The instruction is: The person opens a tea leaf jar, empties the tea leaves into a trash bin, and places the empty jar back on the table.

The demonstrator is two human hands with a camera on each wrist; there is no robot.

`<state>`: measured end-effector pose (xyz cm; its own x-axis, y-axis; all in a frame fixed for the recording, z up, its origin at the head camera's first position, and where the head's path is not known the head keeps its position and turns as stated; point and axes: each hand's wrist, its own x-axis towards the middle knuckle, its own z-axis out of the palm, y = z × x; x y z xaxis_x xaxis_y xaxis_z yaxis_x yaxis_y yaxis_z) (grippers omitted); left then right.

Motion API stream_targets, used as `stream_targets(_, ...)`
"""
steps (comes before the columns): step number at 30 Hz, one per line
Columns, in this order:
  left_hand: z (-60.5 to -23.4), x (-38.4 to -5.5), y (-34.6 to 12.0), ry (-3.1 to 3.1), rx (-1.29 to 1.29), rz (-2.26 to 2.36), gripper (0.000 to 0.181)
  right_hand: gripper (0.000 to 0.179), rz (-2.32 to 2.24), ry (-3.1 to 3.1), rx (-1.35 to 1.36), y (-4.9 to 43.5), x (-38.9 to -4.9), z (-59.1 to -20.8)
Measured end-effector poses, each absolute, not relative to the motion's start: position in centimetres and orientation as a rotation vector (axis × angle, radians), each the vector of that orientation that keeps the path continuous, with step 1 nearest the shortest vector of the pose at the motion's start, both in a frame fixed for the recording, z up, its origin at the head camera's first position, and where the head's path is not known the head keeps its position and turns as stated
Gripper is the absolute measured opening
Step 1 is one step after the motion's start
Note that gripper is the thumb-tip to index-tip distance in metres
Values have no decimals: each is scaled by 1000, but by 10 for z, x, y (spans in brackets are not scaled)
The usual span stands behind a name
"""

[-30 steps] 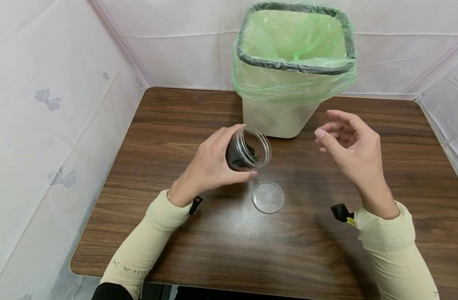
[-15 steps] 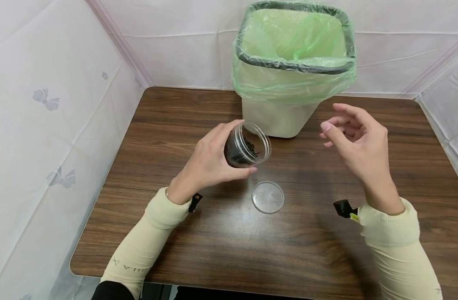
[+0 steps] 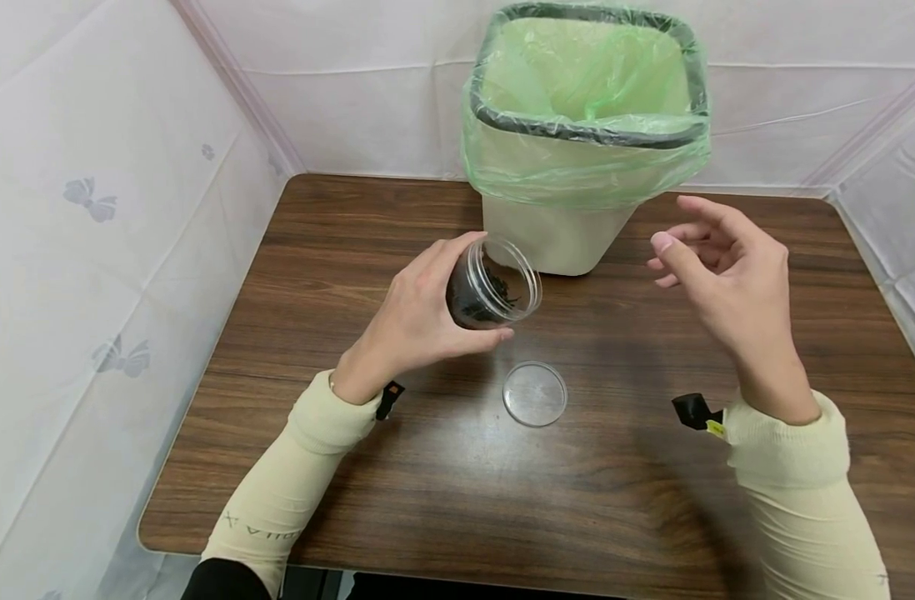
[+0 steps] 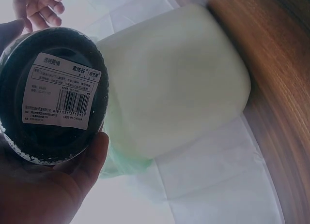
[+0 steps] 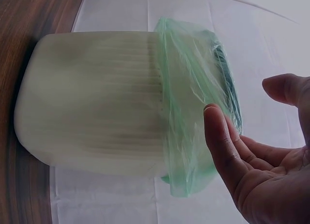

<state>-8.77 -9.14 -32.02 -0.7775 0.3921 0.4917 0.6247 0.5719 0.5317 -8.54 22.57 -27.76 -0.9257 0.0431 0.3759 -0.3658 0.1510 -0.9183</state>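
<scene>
My left hand (image 3: 423, 312) grips a clear plastic jar (image 3: 495, 283), its open mouth tipped to the right. Dark, dry shreds like loose tea leaves (image 3: 483, 302) lie inside along the lower wall. The left wrist view shows the jar's base with a white barcode label (image 4: 62, 91). On the table in front of the jar lies a round clear lid (image 3: 535, 394). My right hand (image 3: 735, 283) hovers to the right with loosely bent fingers and nothing in them. In the right wrist view its thumb and fingers (image 5: 225, 149) are apart, overlapping the bin bag.
A cream bin (image 3: 551, 237) stands at the back of the wooden table (image 3: 397, 483), just behind the jar. Its green bag (image 3: 585, 179) is folded over the rim under a dark ring (image 3: 577, 129). White sheeting (image 3: 352, 100) hangs behind and at both sides.
The jar in my left hand has risen slightly toward the bin. My right hand has drifted up and to the right, away from the jar. The lid stays where it was.
</scene>
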Motion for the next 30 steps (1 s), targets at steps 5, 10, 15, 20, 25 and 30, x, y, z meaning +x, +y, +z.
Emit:
stream_targets(5,-318,-88,-91,-2480,-828,-1027,98,45,1902,-2051,300,227,-87,-275)
stream_targets(10,-315,-89,-92,-2491,-814,-1024,99,46,1975,-1963,295,227,-89,-274)
stream_targets(15,-312,-89,-92,-2494,-807,-1018,100,46,2021,-1927,272,227,-90,-272)
stream_targets(20,-311,-91,-93,-2483,-804,-1019,100,48,2058,-1901,264,230,-91,-270)
stream_targets(25,-310,-92,-93,-2456,-812,-1030,99,49,2099,-1875,249,231,-93,-268)
stream_targets(30,-308,-94,-93,-2441,-818,-1034,98,50,2119,-1868,240,231,-95,-266)
